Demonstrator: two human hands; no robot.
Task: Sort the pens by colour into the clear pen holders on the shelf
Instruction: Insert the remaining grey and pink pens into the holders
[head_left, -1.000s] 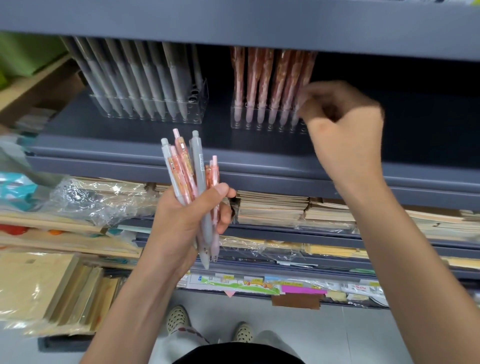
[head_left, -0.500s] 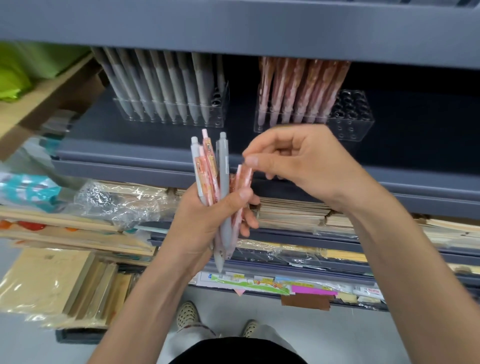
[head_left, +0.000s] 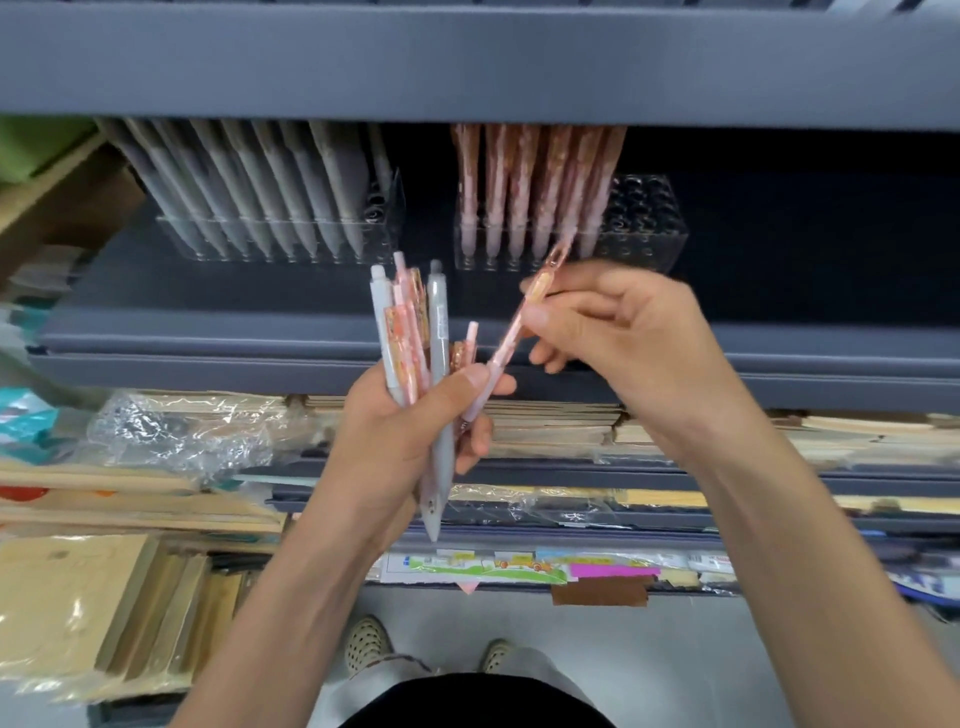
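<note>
The left hand (head_left: 395, 431) has its grip closed round a bunch of pens (head_left: 410, 332), grey and pink mixed, held upright in front of the shelf (head_left: 234, 338). The right hand (head_left: 623, 343) pinches a single pink pen (head_left: 511, 332) between thumb and fingers. The pen is tilted, with its lower end beside the left thumb. On the shelf behind, the clear left holder (head_left: 174, 236) is full of grey pens. The right holder (head_left: 657, 223) has pink pens in its left part.
</note>
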